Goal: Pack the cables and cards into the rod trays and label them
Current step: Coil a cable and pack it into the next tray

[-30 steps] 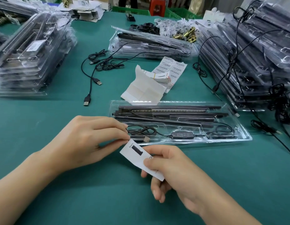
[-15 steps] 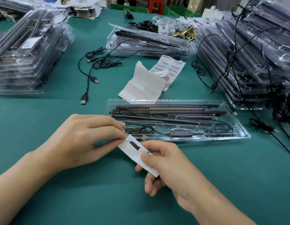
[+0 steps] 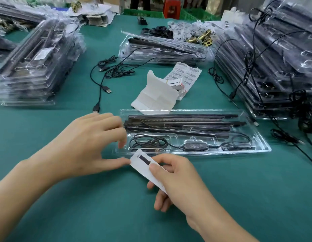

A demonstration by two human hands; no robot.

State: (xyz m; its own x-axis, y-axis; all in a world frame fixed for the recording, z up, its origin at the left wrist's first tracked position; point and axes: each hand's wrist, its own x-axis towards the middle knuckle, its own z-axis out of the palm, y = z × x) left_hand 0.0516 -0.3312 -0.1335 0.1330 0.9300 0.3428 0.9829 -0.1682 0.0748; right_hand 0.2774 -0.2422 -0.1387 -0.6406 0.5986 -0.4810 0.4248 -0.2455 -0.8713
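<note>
A clear plastic rod tray (image 3: 264, 148) lies across the green table in front of me. It holds long black rods (image 3: 186, 119) in its far half and a coiled black cable with an inline controller (image 3: 193, 145) in its near half. My right hand (image 3: 178, 184) pinches a white card (image 3: 143, 163) with a black bar printed on it, just in front of the tray's near left edge. My left hand (image 3: 85, 145) hovers over the tray's left end with its fingers spread and lifted. Only its thumb tip touches the card's left corner.
Stacks of packed trays stand at the left (image 3: 34, 67), the back centre (image 3: 162, 49) and the right (image 3: 274, 67), the right one draped with cables. Loose USB cables (image 3: 102, 81), barcode label sheets (image 3: 185, 75), white backing paper (image 3: 155, 96) and brass hardware (image 3: 202, 39) lie behind the tray.
My left hand has let go of its pinch on the card and its fingers have lifted and spread. The right hand still holds the card in about the same place.
</note>
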